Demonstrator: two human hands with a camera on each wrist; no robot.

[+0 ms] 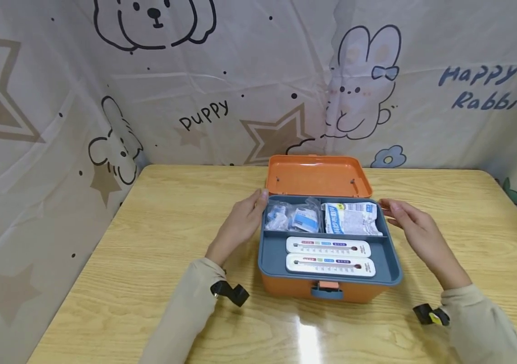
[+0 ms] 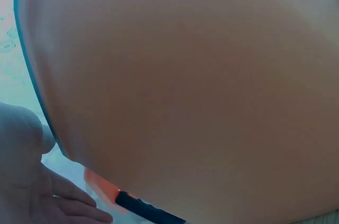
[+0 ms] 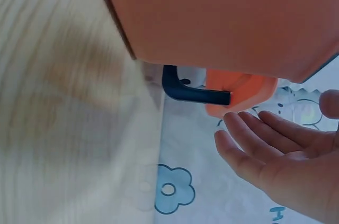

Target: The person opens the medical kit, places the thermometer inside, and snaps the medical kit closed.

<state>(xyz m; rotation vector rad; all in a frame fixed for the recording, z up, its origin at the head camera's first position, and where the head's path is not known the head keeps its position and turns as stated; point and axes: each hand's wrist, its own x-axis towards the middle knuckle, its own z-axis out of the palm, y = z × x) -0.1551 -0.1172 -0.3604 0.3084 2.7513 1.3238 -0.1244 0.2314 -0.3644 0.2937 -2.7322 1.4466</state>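
Note:
An orange box (image 1: 281, 287) with a blue-grey tray (image 1: 272, 258) stands on the table, its orange lid (image 1: 317, 174) tipped back. My left hand (image 1: 240, 220) is at the box's back left corner, its thumb by the rim and its fingers extended in the left wrist view. Beside the back right corner is my right hand (image 1: 417, 235); its fingers (image 3: 249, 142) are loosely bent and hold nothing. The tray has two white thermometer cards (image 1: 328, 246) in front, clear plastic bags (image 1: 292, 217) at back left and a white-and-blue packet (image 1: 354, 220) at back right.
A light wooden table (image 1: 172, 227) lies under the box. Printed cloth (image 1: 249, 76) hangs along the table's back and sides. A blue-grey latch (image 1: 327, 292) is on the box's front, and a dark handle (image 3: 196, 95) shows in the right wrist view.

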